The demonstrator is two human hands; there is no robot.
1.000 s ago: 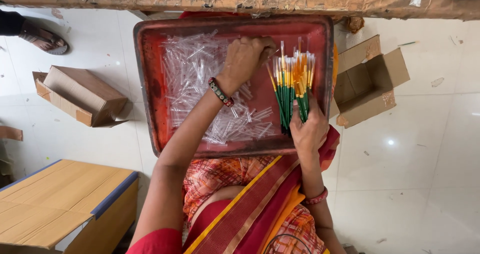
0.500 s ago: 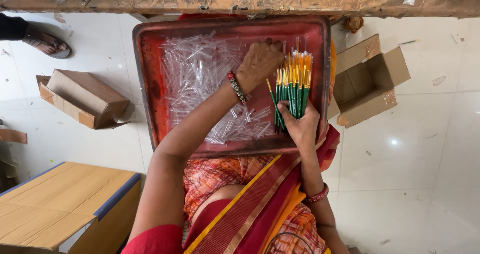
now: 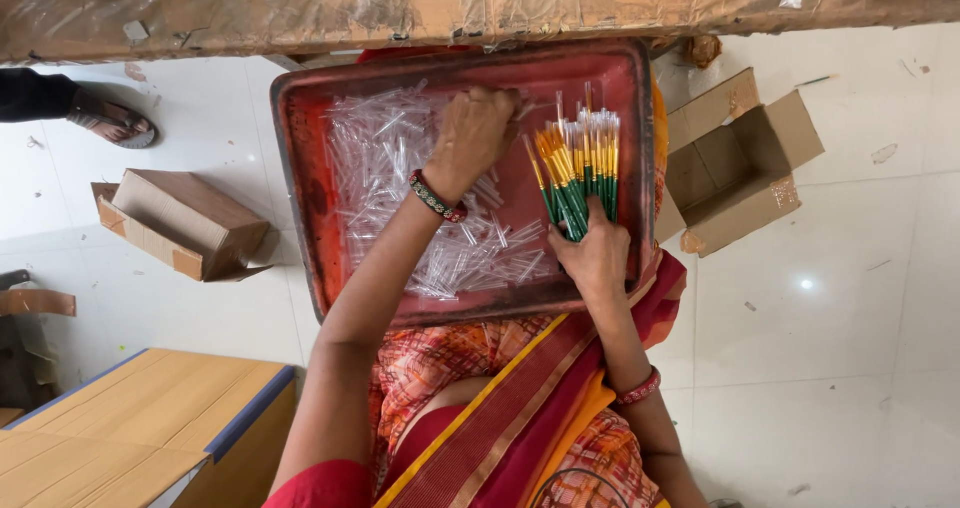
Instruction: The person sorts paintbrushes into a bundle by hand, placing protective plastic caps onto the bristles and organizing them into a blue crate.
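Note:
A red metal tray (image 3: pixel 300 168) rests on my lap and holds a heap of clear plastic tubes (image 3: pixel 385 153). My left hand (image 3: pixel 475 133), with a beaded bracelet at the wrist, lies on the heap near the tray's far edge. Its fingers are curled down into the tubes and the fingertips are hidden. My right hand (image 3: pixel 597 256) grips a bundle of thin brushes (image 3: pixel 580 168) with green and yellow handles. It holds them by their lower ends at the tray's right side, and their tips fan out toward the far rim.
An open cardboard box (image 3: pixel 740 163) stands on the white tile floor right of the tray. Another box (image 3: pixel 180 223) lies at the left. A wooden-topped board (image 3: pixel 130 433) is at the lower left. Taped cardboard (image 3: pixel 450 3) spans the top, and a person's sandalled foot (image 3: pixel 110 123) is at the far left.
My left hand went right toward the brush tips, then came back left onto the heap of tubes. The brush bundle in my right hand shifted slightly.

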